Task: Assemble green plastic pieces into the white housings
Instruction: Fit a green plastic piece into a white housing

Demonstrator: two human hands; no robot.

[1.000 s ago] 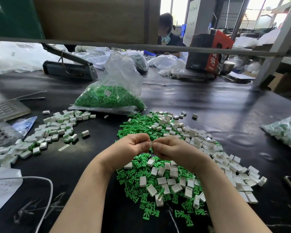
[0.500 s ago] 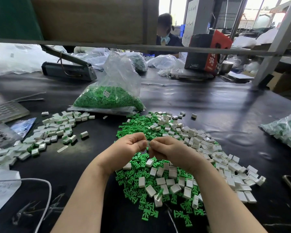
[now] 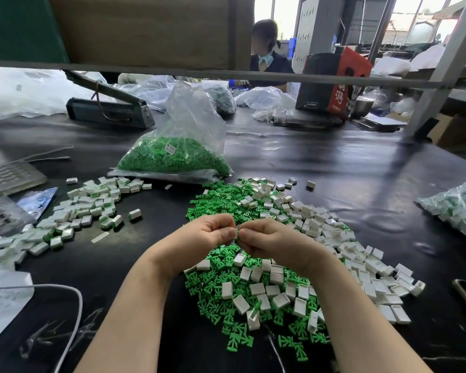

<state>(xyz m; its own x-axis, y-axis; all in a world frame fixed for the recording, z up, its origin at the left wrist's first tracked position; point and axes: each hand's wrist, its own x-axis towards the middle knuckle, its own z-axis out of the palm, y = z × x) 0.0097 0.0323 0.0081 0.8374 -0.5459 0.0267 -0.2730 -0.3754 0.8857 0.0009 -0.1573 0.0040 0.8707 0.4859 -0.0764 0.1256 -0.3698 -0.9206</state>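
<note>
Two hands pinched a small white housing (image 3: 236, 233) above a heap of parts on a black worktable (image 3: 334, 170).

The left hand (image 3: 199, 239) and right hand (image 3: 269, 242) met fingertip to fingertip, both gripping the piece. Loose green pieces (image 3: 218, 289) and white housings (image 3: 361, 267) lay mixed beneath them; a pile of white blocks showing green (image 3: 73, 214) sat to the left, a bag of green pieces (image 3: 172, 157) beyond.
</note>
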